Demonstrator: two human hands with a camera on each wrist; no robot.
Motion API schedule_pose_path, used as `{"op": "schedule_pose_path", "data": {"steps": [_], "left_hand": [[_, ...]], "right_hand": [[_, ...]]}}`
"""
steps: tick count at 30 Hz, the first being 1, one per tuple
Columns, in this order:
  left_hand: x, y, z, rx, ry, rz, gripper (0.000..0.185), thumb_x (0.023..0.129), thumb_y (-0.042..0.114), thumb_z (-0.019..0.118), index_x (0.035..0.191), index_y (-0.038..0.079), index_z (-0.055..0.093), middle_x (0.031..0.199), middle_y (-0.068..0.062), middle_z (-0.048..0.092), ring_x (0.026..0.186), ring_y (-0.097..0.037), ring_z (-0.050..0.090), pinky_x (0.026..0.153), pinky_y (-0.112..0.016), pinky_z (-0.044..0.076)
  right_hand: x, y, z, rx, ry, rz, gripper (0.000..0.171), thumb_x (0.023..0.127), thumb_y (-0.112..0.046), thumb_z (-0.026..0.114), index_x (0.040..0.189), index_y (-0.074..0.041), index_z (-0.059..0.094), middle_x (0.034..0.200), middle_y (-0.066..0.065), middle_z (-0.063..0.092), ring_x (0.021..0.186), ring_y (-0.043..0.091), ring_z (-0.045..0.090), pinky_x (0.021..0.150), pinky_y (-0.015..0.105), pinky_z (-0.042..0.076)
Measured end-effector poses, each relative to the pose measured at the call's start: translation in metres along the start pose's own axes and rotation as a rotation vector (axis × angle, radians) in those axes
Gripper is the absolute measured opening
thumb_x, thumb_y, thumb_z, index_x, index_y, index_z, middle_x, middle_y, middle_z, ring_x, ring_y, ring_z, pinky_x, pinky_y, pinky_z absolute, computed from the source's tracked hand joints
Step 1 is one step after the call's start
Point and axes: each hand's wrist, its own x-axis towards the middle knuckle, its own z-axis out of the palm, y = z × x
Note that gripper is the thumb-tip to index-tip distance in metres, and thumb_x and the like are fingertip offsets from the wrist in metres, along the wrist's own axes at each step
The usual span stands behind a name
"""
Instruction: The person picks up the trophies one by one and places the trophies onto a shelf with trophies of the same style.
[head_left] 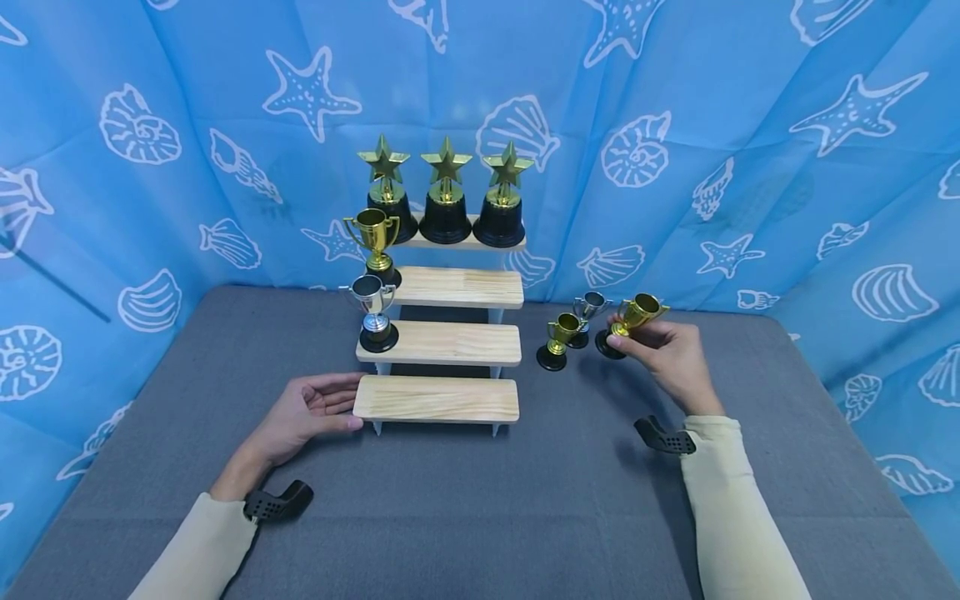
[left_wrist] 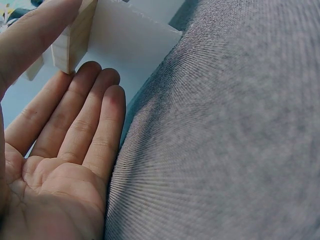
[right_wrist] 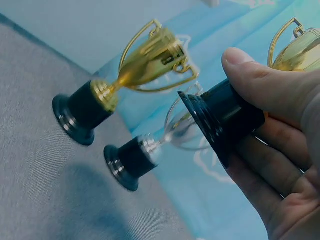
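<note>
Star trophies: three, gold on black bases, in a row on the top step.
Gold cup: left end of second step.
Silver cup: left end of third step.
Backdrop: blue cloth with white shells and starfish, behind the grey table.

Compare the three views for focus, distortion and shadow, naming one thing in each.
Head view: sharp but bulged like a wide-angle lens, soft shadow under the stepped pale wooden stand. Left wrist view: the open left hand looms large and slightly soft, grey woven cloth crisp. Right wrist view: the small gold plastic trophy cup held by the right hand is blurred.
</note>
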Motion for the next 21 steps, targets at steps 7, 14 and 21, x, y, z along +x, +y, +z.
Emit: {"op": "schedule_pose_path", "data": {"steps": [7, 14, 21], "left_hand": [[0.000, 0.000, 0.000, -0.002, 0.000, -0.003, 0.072, 0.083, -0.008, 0.077, 0.143, -0.018, 0.040, 0.144, -0.038, 0.046, 0.119, -0.012, 0.064, 0.100, -0.030, 0.053], [0.000, 0.000, 0.000, -0.007, -0.005, 0.004, 0.072, 0.083, -0.008, 0.077, 0.143, -0.018, 0.040, 0.143, -0.037, 0.046, 0.119, -0.013, 0.064, 0.101, -0.031, 0.053], [0.000, 0.001, 0.000, -0.012, -0.006, 0.004, 0.071, 0.083, -0.008, 0.077, 0.143, -0.018, 0.040, 0.143, -0.037, 0.047, 0.119, -0.013, 0.064, 0.101, -0.030, 0.053]], "right_hand": [[-0.002, -0.016, -0.001, 0.061, -0.011, -0.068, 0.032, 0.089, -0.014, 0.081, 0.117, 0.000, 0.075, 0.116, 0.015, 0.073, 0.104, 0.004, 0.068, 0.085, 0.015, 0.056], [-0.004, -0.033, 0.001, 0.100, -0.037, -0.119, 0.028, 0.088, -0.009, 0.081, 0.113, 0.001, 0.076, 0.115, 0.016, 0.073, 0.106, 0.008, 0.068, 0.087, 0.019, 0.057], [-0.007, -0.045, 0.005, 0.138, -0.064, -0.151, 0.030, 0.086, -0.005, 0.081, 0.114, 0.006, 0.074, 0.114, 0.019, 0.073, 0.111, 0.010, 0.067, 0.097, 0.019, 0.054]]}}
